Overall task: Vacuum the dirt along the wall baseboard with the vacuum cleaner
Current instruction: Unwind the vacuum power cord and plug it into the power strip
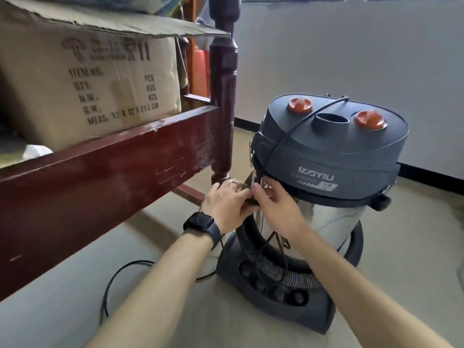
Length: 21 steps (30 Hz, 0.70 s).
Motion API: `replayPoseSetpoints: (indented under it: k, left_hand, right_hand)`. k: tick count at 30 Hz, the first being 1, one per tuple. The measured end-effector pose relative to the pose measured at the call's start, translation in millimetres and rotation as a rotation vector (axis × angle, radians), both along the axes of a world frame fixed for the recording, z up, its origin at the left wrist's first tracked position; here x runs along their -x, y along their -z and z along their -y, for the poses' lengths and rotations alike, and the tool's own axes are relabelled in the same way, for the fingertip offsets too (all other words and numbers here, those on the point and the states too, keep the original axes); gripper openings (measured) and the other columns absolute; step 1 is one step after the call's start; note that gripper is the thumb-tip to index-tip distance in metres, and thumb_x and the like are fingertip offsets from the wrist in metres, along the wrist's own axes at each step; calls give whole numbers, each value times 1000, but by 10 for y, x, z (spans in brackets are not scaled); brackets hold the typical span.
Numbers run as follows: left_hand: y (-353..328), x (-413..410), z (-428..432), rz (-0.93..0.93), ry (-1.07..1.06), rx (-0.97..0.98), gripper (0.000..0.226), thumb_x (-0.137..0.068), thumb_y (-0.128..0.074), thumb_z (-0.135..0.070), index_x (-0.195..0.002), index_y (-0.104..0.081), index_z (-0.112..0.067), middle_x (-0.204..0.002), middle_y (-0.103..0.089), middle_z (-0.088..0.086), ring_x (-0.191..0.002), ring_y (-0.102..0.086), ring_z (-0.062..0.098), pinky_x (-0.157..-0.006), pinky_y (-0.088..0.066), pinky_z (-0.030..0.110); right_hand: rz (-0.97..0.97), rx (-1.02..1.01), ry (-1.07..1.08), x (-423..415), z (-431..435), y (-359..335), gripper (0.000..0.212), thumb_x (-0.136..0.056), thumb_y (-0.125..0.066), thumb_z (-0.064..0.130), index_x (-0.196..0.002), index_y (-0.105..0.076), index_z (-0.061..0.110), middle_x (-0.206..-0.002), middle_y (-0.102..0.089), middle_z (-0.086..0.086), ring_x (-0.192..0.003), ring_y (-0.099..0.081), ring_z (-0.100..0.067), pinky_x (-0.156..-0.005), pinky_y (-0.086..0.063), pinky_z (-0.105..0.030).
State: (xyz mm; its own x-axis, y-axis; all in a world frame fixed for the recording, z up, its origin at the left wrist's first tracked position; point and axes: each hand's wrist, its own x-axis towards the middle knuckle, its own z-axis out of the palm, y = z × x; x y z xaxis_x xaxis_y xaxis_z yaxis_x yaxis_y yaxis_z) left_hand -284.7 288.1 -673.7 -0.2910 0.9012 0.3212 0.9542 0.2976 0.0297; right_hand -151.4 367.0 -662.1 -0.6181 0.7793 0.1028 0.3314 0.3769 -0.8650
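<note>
Both hands are working at the hose on the vacuum cleaner's left side.

In front of the vacuum cleaner [326,151], a black power cord [118,275] is looping across the floor, and the ribbed hose [276,270] is lying coiled round its base. Up against its steel drum, just under the dark lid, the left hand [227,199], wearing a dark watch [200,223], is curling its fingers round the hose's upper end, and the right hand [273,204] is pinching that same end from the other side. The vacuum cleaner is standing upright on the floor; left of it a red-brown wooden frame [100,177] is carrying a cardboard box [88,91]. Behind it a black baseboard [247,124] is running along the foot of the grey wall [351,59].
</note>
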Motion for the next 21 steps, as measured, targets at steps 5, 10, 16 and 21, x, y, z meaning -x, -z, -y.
replayPoseSetpoints:
  k: [5, 10, 16, 21]
  left_hand:
    - [563, 236, 986, -153, 118, -171, 58, -101, -28, -53, -86, -66, -12, -72, -60, 4, -59, -59, 30, -50, -50, 36]
    - [1191, 627, 2076, -91, -266, 254, 49, -99, -33, -51, -90, -67, -16, -83, -68, 3, -80, -67, 27, -65, -51, 36]
    - [1830, 676, 2988, 268, -750, 698, 42, -107, -24, -38, -130, -53, -19, -130, -61, 6, -117, -59, 26, -91, -48, 34]
    - [2058, 486, 3032, 378, -813, 710, 35, -103, -34, -39, -130, -52, -25, -137, -57, 1, -127, -46, 28, -98, -40, 39]
  right_hand:
    - [2, -232, 74, 112, 42, 76, 38, -108, -49, 38, -85, -63, 12, -80, -71, -1, -78, -68, -26, -82, -53, -42]
    - [-54, -156, 231, 267, 77, 162, 36, -109, -41, 37, -99, -57, 7, -96, -72, -16, -88, -68, -41, -85, -54, -50]
    - [-74, -191, 404, 349, 154, 362, 38, -109, -37, 41, -116, -53, 7, -103, -70, -27, -94, -65, -47, -85, -52, -53]
    - [-25, 229, 113, 520, 480, 841, 19, -100, -58, 31, -88, -65, 17, -86, -73, -8, -66, -72, -18, -63, -64, -39]
